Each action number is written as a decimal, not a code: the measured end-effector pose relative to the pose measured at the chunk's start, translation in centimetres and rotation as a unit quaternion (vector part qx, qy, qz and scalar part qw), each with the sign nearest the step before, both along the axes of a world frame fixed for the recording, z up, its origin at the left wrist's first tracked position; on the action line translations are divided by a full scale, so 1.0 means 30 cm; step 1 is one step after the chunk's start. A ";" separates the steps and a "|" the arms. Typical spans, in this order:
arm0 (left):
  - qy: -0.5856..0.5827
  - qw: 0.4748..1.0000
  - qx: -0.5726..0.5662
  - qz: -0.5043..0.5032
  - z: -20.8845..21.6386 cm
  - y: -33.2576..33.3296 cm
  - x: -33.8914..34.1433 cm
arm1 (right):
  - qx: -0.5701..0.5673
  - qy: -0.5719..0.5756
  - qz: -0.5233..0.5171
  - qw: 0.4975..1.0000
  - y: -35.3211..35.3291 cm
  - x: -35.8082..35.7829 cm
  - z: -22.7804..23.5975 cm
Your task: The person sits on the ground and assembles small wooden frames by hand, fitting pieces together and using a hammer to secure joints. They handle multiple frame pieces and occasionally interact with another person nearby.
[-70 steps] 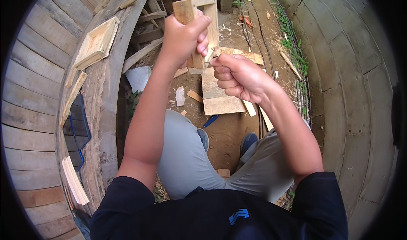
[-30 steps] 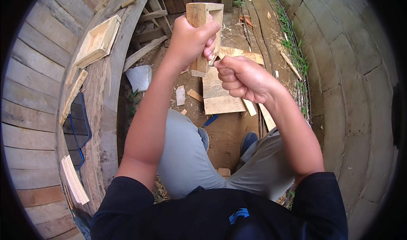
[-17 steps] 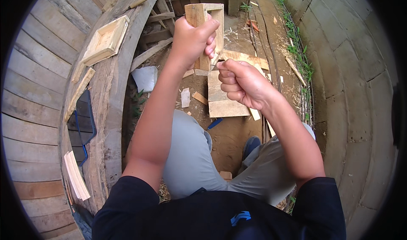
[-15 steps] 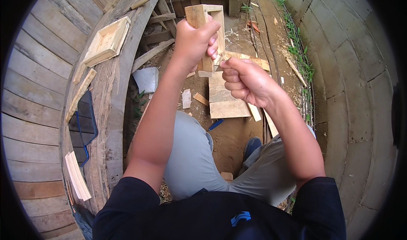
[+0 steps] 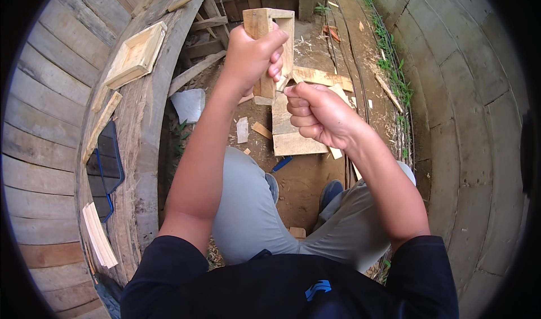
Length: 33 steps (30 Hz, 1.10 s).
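Note:
My left hand (image 5: 256, 57) is wrapped round one side of a small rectangular wooden box frame (image 5: 257, 21), held upright in front of me. Pale boards form the frame, and its hollow side faces right. At the frame's lower right corner, my right hand (image 5: 321, 115) is closed in a pinch, thumb against curled fingers. Whatever lies between those fingertips is too small to make out. Beneath both hands, a wooden block or box (image 5: 300, 144) rests on the ground beside a loose board (image 5: 324, 78).
A shallow wooden tray (image 5: 137, 57) lies on the thick timber bench at left, near a blue-framed dark panel (image 5: 108, 164) and wood strips (image 5: 99, 237). A blue-handled tool (image 5: 282, 164), a pale stone-like block (image 5: 189, 105) and shavings lie on the dirt. A plank wall (image 5: 468, 122) stands right.
My right hand has shifted slightly down and left, still pinched near the frame's lower corner. The left hand keeps its grip on the frame, and the whole view has moved a little.

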<state>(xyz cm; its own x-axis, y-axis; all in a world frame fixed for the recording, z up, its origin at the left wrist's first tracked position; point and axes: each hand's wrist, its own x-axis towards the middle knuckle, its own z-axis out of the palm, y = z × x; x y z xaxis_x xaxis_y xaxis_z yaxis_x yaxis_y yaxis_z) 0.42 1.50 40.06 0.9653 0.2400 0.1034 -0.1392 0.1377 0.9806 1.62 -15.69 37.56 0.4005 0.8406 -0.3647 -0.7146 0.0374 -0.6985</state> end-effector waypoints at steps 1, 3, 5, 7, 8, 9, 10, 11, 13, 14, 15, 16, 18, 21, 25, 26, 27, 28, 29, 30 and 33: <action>-0.001 1.000 -0.001 0.003 0.001 0.007 0.000 | -0.008 -0.007 -0.004 1.000 0.005 0.001 0.005; -0.004 1.000 -0.004 0.008 0.002 0.013 0.002 | -0.025 -0.021 -0.012 0.999 0.015 0.017 0.021; -0.015 1.000 0.014 -0.016 -0.007 -0.017 0.007 | -0.043 -0.034 0.012 0.998 -0.001 0.058 0.029; 0.013 0.999 0.021 -0.027 -0.003 -0.020 0.002 | -0.066 -0.028 0.012 0.997 -0.017 0.025 0.029; 0.009 1.000 0.012 -0.020 0.003 -0.014 0.002 | -0.042 -0.010 -0.006 0.999 -0.009 0.000 0.020; 0.005 1.000 0.002 -0.013 0.015 -0.003 0.002 | -0.039 -0.019 -0.005 0.999 -0.007 0.007 0.023; 0.003 1.000 -0.005 -0.006 0.018 0.003 -0.005 | -0.033 -0.026 -0.004 0.999 -0.001 0.011 0.024; 0.003 1.000 -0.006 -0.013 0.011 -0.004 -0.006 | -0.027 -0.032 -0.004 0.999 0.005 0.019 0.025; -0.001 1.000 -0.005 -0.020 -0.005 -0.022 -0.001 | -0.046 -0.038 0.021 0.998 -0.010 0.048 0.026; -0.004 0.999 0.010 -0.032 -0.009 -0.018 0.000 | -0.054 -0.036 0.023 0.998 -0.014 0.041 0.026; -0.001 1.000 0.009 -0.022 -0.003 -0.011 -0.001 | -0.061 -0.034 0.026 0.997 -0.016 0.029 0.026; 0.005 1.000 0.007 -0.017 -0.002 -0.007 -0.003 | -0.047 -0.018 0.006 0.999 -0.016 -0.001 0.019; 0.002 1.000 -0.011 -0.012 0.008 0.001 -0.002 | -0.039 -0.037 0.001 0.999 -0.008 0.010 0.028; -0.008 1.000 -0.004 -0.019 -0.004 -0.027 -0.004 | -0.046 -0.058 0.016 0.997 -0.012 0.041 0.030; 0.004 1.000 -0.002 -0.024 -0.014 0.002 0.007 | -0.054 -0.043 0.018 0.997 -0.011 0.014 0.016; 0.009 1.000 -0.010 -0.011 -0.002 0.003 -0.002 | -0.040 -0.043 0.016 0.998 -0.002 0.017 0.013; 0.008 1.000 -0.008 -0.011 -0.002 -0.004 -0.002 | -0.025 -0.043 0.014 0.999 0.003 0.025 0.011; 0.005 1.000 -0.005 -0.010 0.002 -0.011 -0.001 | -0.043 -0.063 0.016 0.997 0.000 0.046 0.031; 0.001 1.000 -0.003 -0.009 0.002 -0.018 0.001 | -0.048 -0.076 0.029 0.996 -0.009 0.070 0.024; 0.006 1.000 -0.014 -0.018 -0.003 -0.028 -0.003 | -0.058 -0.076 0.033 0.995 -0.015 0.061 0.021; 0.000 1.000 0.009 -0.009 -0.003 0.008 -0.005 | -0.043 -0.063 0.020 0.997 0.005 0.019 0.022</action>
